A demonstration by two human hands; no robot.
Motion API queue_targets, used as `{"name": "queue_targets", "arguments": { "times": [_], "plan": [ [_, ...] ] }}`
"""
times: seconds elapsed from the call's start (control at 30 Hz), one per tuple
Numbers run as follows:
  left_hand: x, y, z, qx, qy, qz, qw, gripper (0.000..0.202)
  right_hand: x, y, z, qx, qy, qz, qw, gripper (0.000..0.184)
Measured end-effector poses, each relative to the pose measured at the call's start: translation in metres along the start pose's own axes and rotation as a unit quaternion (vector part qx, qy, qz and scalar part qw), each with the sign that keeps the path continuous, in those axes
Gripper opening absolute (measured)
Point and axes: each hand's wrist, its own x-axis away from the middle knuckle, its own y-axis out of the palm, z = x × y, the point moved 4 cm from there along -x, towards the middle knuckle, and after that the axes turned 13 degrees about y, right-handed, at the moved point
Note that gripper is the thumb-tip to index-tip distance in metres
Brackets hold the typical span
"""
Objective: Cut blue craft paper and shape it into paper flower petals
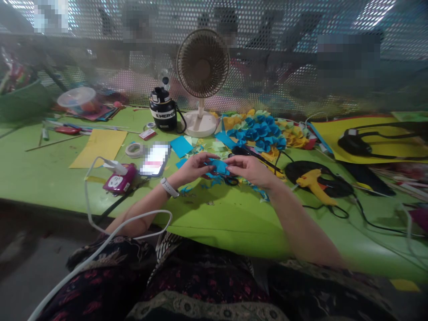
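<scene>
Both my hands meet over the green table (50, 178), pinching a small folded piece of blue paper (219, 167) between them. My left hand (194, 167), with a white band on the wrist, grips its left side. My right hand (250, 168) grips its right side with fingers curled. Blue paper scraps lie under and around the hands. Just behind them sits a heap of folded blue, yellow and green paper pieces (264, 129), and black scissors (249, 154) lie by my right hand.
A phone (154, 159) and a pink power adapter (118, 182) with a white cable lie to the left, near tape rolls (134, 149) and yellow paper (98, 147). A desk fan (202, 80) and black bottle (163, 111) stand behind. A yellow glue gun (314, 185) lies right.
</scene>
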Motion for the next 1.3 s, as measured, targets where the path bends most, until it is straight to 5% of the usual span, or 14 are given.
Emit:
{"name": "queue_targets", "arguments": {
  "times": [0.67,0.9,1.3],
  "plan": [
    [0.003,0.002,0.007,-0.112,0.076,0.049,0.990,0.031,-0.006,0.011,0.004,-0.011,-0.008,-0.021,1.000,0.028],
    [0.003,0.004,0.005,-0.061,0.049,0.084,0.993,0.038,-0.006,0.012,0.004,-0.051,-0.005,0.008,0.999,0.023],
    [0.004,0.011,0.003,0.008,-0.016,0.020,1.000,0.040,-0.010,0.020,0.010,-0.088,0.022,-0.023,0.996,0.037]
  ]
}}
